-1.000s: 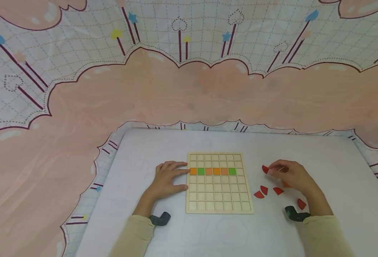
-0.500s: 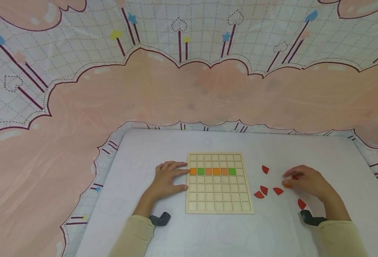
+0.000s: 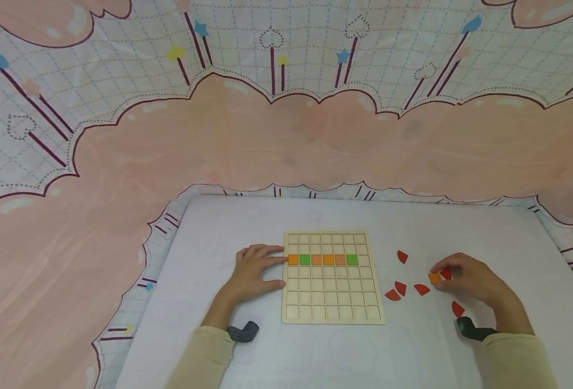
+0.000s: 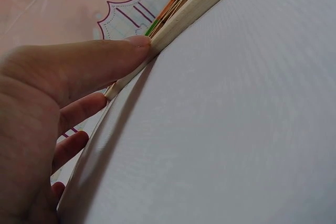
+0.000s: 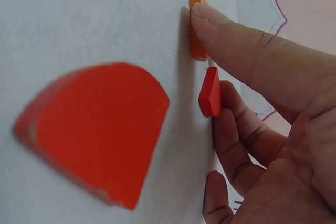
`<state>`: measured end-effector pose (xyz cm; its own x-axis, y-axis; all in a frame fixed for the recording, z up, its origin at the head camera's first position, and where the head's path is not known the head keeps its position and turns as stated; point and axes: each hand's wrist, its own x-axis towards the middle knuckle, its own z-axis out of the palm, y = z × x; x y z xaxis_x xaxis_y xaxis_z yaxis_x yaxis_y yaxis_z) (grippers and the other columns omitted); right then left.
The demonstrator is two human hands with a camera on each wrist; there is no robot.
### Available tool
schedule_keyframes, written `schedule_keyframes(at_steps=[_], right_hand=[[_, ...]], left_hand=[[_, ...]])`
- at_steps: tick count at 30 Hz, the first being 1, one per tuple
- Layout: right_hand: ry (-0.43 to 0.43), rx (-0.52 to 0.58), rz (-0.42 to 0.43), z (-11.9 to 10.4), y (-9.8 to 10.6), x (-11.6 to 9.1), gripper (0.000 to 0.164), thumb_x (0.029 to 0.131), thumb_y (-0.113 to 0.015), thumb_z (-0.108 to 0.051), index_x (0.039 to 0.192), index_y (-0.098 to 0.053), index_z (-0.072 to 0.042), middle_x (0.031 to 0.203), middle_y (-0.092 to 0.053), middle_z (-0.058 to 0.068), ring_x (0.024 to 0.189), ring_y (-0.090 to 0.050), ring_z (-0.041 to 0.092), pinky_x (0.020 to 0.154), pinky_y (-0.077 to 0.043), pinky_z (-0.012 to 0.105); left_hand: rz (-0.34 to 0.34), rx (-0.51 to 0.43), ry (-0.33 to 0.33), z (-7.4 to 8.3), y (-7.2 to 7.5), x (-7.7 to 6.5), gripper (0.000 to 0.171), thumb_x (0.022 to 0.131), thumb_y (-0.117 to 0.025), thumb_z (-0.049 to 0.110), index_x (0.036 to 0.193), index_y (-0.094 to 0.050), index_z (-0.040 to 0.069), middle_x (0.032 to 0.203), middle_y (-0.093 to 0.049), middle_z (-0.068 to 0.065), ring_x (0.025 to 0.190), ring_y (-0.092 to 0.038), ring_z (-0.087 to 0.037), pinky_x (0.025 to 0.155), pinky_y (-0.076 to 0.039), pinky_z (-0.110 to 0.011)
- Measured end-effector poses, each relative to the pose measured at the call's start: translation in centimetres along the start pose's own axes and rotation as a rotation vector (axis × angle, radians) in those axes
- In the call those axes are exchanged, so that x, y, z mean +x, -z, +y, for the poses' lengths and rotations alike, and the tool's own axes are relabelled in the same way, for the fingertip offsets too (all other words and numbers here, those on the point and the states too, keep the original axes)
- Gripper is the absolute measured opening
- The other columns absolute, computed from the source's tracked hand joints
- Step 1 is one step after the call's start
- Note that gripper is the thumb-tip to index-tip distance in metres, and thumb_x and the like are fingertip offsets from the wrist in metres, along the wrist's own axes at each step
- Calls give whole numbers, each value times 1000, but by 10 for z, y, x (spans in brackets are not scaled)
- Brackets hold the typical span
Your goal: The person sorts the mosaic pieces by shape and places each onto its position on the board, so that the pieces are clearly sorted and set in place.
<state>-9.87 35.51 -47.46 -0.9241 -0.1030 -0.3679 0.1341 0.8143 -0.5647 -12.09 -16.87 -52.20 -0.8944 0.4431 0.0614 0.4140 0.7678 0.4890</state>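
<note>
One orange square [image 3: 434, 278] in the narrow pinch of the right hand [image 3: 473, 278]

Its thumb meets the square's near edge and a fingertip the far edge. Just behind the square, between those fingers and the palm, sits a red wedge [image 3: 446, 274]; gripping with the tips alone should avoid dragging it along. I cannot tell whether the square is clear of the table [image 3: 277, 356]. The left hand [image 3: 256, 273], fingers spread wide, touches a wooden board [image 3: 318, 298] at its fingertips; light, steady contact should stop it sliding.
</note>
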Motion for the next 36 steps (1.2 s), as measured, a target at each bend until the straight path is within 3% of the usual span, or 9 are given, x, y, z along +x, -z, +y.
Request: schedule_keyframes(at_steps=[13, 21, 24, 32, 36], right_hand=[[12, -19, 53, 1, -5, 3, 37, 84, -83, -28, 113, -70, -9, 124, -59, 22, 115, -50, 41, 93, -49, 63], [64, -67, 76, -6, -9, 4, 32, 85, -82, -28, 107, -68, -11, 108, -65, 10, 102, -54, 30, 81, -51, 40], [82, -76, 101, -10, -11, 4, 28, 85, -82, -29, 104, -68, -13, 102, -66, 6, 98, -55, 26, 77, -49, 33], [84, 12, 118, -34, -18, 7, 26, 88, -80, -29, 105, -69, -11, 99, -68, 7, 91, -59, 24, 67, -53, 29], [85, 37, 139, -46, -24, 12, 23, 88, -80, -30, 104, -71, -16, 99, -70, 5, 93, -60, 23, 73, -51, 30]], left_hand=[[1, -9, -6, -1, 0, -1, 58, 83, -77, 50, 137, -66, 30, 154, -51, 9, 141, -38, -23, 113, -20, -59], [5, -6, -7, -1, 0, 0, 58, 83, -77, 49, 137, -66, 30, 154, -51, 9, 141, -38, -22, 112, -21, -59], [9, -10, -7, -1, 0, 0, 58, 83, -78, 49, 136, -67, 30, 154, -51, 9, 141, -38, -22, 112, -20, -59], [8, -9, -9, -1, -1, 0, 58, 83, -77, 50, 136, -67, 31, 153, -52, 9, 140, -39, -22, 112, -21, -59], [3, -10, -7, -2, -1, 0, 58, 83, -77, 51, 137, -66, 31, 153, -51, 9, 141, -38, -22, 112, -20, -58]])
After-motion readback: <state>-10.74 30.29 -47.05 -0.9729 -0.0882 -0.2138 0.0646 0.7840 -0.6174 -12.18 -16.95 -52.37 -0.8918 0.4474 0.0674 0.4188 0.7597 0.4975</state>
